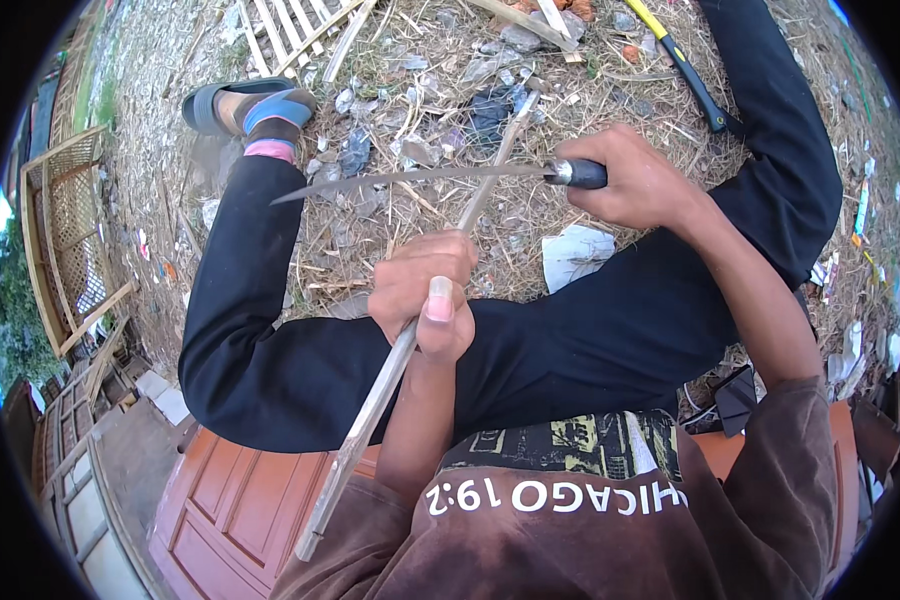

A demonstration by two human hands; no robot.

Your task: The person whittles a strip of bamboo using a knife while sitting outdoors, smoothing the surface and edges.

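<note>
My left hand [425, 295] is wrapped round a thin wooden stick [362, 420], with the thumb on top. The stick slants from beside my body up to the littered ground between my legs. In my right hand [630, 180] is the black handle of a long knife [400, 179], whose narrow, slightly curved blade points left. That blade crosses the stick above my left fist. Whether it cuts into the wood or only rests against it, I cannot tell.
Thin wooden slats [280, 35] lie at the far left. A tool with a yellow and black handle [678, 68] is near my right leg. Under me is a reddish-brown panelled board [215, 510]. A white scrap [575, 255] lies among stones and straw. A lattice frame [65, 240] stands left.
</note>
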